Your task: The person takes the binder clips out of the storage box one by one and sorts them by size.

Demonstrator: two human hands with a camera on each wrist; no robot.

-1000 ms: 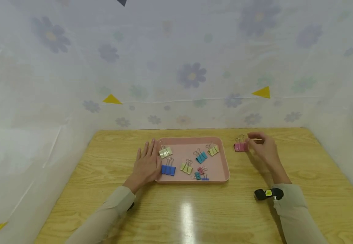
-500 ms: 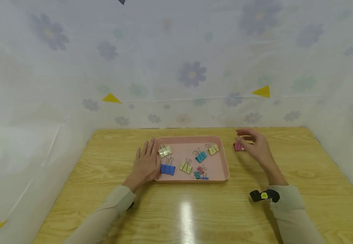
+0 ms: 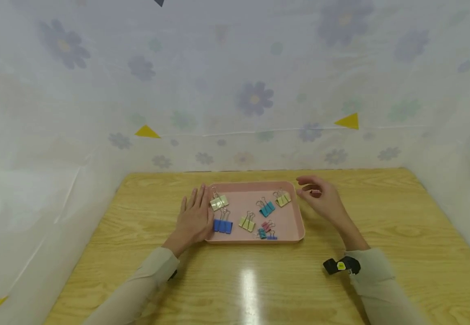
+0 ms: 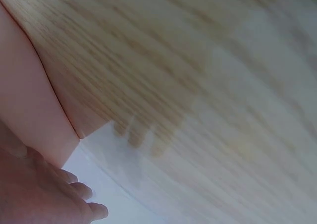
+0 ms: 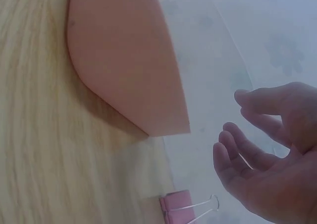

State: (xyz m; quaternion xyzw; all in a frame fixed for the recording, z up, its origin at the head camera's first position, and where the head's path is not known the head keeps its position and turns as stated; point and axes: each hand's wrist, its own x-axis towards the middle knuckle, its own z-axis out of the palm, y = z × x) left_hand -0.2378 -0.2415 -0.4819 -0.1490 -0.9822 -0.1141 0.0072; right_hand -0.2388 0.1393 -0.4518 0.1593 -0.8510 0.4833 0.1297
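Observation:
My left hand [image 3: 194,221] lies with straight fingers along the left side of a pink tray [image 3: 255,241], touching its edge. Beside the tray's right edge hovers my right hand [image 3: 325,201], fingers loosely bent and nothing between them. A pink binder clip [image 5: 178,206] stands on the table, mostly covered by that hand in the head view. The tray holds several binder clips: a large pale yellow clip [image 3: 219,202], a large blue clip [image 3: 223,226], a teal clip [image 3: 266,208], two yellow clips, and small pink, teal and blue ones near the front.
The tray rests on a wood-grain table [image 3: 202,284] with a strip of glare at its front. A floral plastic sheet [image 3: 202,99] rises behind the table and along both sides. Yellow triangles are stuck on it. A black device [image 3: 342,266] is strapped at the right wrist.
My right hand has left the pink binder clip and shifted left toward the tray, its fingers now away from the clip. The clip stays on the table. My left hand stays put.

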